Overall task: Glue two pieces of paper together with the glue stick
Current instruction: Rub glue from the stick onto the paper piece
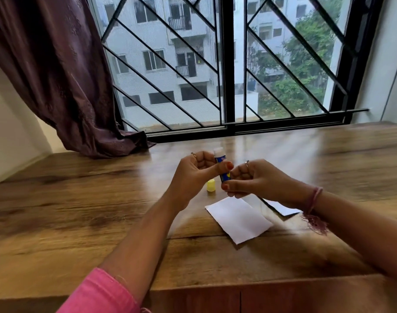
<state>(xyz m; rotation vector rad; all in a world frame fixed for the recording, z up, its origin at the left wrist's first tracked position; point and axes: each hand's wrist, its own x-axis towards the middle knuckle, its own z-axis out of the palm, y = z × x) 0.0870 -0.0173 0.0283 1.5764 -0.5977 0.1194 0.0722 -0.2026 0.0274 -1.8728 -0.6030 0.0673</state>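
Wooden bench [80, 199], as we recorded it. Glue stick [222, 164]: blue barrel, uncapped, white tip upward, held nearly upright above the bench between both hands. Left hand [194, 171]: we noted its grip closed round the upper barrel, thumb across the front. Right hand [256, 179]: we noted its grip pinching the lower end of the barrel. Yellow cap [211, 185]: standing on the bench just below and behind the hands. White paper [238, 219]: one piece flat on the bench, near the hands on our side. Second paper [281, 207]: to its right, partly hidden under the right wrist. Brown curtain [57, 75]: far left.
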